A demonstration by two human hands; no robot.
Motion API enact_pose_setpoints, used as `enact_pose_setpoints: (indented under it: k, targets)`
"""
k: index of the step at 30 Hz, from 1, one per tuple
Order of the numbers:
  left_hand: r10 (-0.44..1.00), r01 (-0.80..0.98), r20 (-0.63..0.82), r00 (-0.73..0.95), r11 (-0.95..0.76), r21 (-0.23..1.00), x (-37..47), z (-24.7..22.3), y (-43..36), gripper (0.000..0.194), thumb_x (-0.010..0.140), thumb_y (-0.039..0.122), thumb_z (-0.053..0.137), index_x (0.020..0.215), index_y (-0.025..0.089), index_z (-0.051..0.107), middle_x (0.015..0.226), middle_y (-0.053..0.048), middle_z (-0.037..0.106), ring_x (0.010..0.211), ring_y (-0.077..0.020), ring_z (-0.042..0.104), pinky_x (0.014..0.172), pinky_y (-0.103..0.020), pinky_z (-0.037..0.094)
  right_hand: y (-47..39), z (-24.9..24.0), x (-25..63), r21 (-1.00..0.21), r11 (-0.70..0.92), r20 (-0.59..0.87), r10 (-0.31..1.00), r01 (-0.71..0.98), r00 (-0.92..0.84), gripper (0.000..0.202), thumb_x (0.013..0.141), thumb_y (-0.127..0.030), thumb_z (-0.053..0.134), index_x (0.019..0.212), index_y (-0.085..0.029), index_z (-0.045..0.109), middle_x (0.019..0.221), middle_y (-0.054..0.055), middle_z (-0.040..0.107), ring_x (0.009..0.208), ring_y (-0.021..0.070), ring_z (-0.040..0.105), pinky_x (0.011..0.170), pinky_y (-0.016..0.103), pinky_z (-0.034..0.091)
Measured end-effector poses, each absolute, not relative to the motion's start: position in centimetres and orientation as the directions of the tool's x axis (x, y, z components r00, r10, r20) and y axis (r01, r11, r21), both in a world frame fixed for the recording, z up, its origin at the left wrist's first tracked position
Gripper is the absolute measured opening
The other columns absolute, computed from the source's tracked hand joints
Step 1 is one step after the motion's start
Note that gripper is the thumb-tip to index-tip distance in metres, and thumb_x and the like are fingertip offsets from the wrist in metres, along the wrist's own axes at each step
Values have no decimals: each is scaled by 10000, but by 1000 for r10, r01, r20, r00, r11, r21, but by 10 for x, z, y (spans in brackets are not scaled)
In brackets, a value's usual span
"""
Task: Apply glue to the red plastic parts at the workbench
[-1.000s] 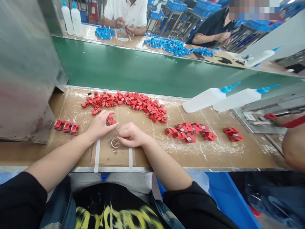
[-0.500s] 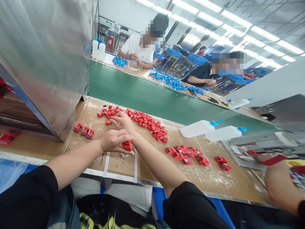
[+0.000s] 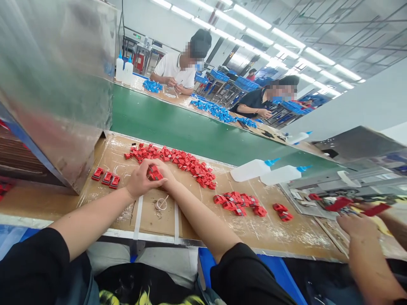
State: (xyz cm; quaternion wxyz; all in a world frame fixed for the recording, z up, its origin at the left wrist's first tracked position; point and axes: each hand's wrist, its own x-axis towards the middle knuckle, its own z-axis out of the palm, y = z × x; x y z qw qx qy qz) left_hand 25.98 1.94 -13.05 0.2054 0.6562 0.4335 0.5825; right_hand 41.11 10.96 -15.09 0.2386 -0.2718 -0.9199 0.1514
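My left hand (image 3: 140, 180) is wrapped round a red part (image 3: 154, 173) with grey areas, held above the brown work surface (image 3: 190, 220). Close against it, my right hand (image 3: 164, 173) touches the same part from the right, its fingers largely hidden behind the part and the left hand. Just beyond both hands lies a long pile of small red pieces (image 3: 190, 163). Several red parts (image 3: 107, 178) stand in a row left of my left hand. On the right is a group of larger red parts (image 3: 238, 202), with a few more (image 3: 282, 212) beyond it.
Two white bottles with blue tips (image 3: 251, 170) lie right of the pile. A metal housing (image 3: 63, 84) rises at the left. Behind the surface runs a green belt (image 3: 152, 123). Another person's hand (image 3: 358, 224) works at the right edge. A small clear ring (image 3: 161, 204) lies near my wrists.
My right hand has come back from the pile to the red part in my left hand, which has moved up a little. The view has shifted, and another person's arm at the right has moved.
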Motion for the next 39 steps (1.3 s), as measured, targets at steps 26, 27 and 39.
enact_pose_setpoints:
  k: [26, 27, 39]
  targets:
    - [947, 422, 195, 255, -290, 859, 261, -132, 41, 556, 859, 587, 739, 1259, 204, 687, 1015, -30, 751, 877, -211, 680, 813, -304, 515, 76, -129, 474, -584, 796, 647, 575, 160, -500, 225, 1026, -245, 638, 1200, -287, 776, 1131, 72, 748, 1023, 198, 717, 901, 353, 610]
    - [939, 419, 212, 271, -313, 852, 260, -133, 41, 537, 867, 574, 733, 1252, 202, 686, 1034, -34, 752, 893, -215, 684, 822, -308, 520, 75, -128, 474, -591, 790, 632, 580, 164, -514, 222, 1029, -262, 635, 1199, -290, 776, 1143, 77, 749, 1037, 210, 717, 917, 373, 606]
    - [808, 467, 513, 288, -587, 661, 258, -123, 38, 477, 950, 452, 690, 1395, 298, 617, 1630, -112, 400, 1488, -305, 424, 1231, -513, 367, 68, -124, 457, -974, 189, 225, 842, -123, -491, 652, 793, -642, 818, 1247, -203, 655, 1211, 104, 691, 1099, 251, 666, 950, 388, 596]
